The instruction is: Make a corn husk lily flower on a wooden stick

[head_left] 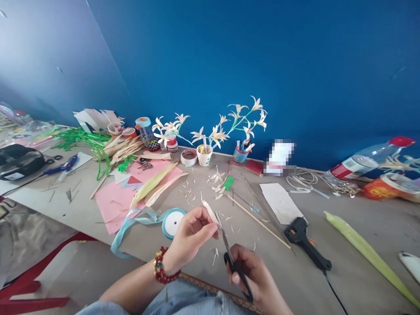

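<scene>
My left hand [197, 229], with a beaded bracelet at the wrist, pinches a small pale petal-shaped piece of husk [209, 211] between thumb and fingers. My right hand [251, 275] is closed round the black handles of a pair of scissors [225, 240]. The blades point up and away from me, their tips touching or right beside the edge of the pale piece. Small cut scraps [232, 228] lie scattered on the table around both hands. A roll of light blue ribbon [173, 222] lies just left of my left hand.
Pink paper [106, 205] and long husks [154, 181] lie on the left. Behind stands a white cup [204, 156] with pale husk flowers [216, 135]. On the right are a black glue gun [305, 243], white paper [280, 201], a wooden stick [259, 222] and a green husk [364, 251].
</scene>
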`<action>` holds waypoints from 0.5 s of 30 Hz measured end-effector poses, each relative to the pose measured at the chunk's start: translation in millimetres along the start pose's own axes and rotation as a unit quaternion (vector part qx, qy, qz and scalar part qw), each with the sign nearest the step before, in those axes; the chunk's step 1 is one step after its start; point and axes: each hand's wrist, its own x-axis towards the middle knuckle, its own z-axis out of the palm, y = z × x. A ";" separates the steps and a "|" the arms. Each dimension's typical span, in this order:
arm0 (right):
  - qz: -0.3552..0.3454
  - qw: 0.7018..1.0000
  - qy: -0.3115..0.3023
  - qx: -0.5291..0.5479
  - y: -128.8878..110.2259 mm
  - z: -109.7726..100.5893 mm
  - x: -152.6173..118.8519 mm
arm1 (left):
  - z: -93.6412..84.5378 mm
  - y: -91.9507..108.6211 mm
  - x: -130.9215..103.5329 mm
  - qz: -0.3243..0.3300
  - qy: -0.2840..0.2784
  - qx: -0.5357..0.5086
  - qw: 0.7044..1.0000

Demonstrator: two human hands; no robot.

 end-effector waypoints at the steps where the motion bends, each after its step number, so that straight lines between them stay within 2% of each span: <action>1: 0.000 1.000 -0.001 -0.003 -0.1 -0.2 -0.3 | -0.2 0.2 -0.2 0.000 -0.001 0.003 1.000; 8: 0.001 1.000 -0.019 0.012 1.6 -2.8 -0.7 | -2.1 0.0 -0.2 -0.005 -0.010 0.019 1.000; 15: 0.002 1.000 -0.009 0.007 2.8 -4.0 -2.2 | -1.5 4.2 0.3 -0.020 -0.017 0.028 0.999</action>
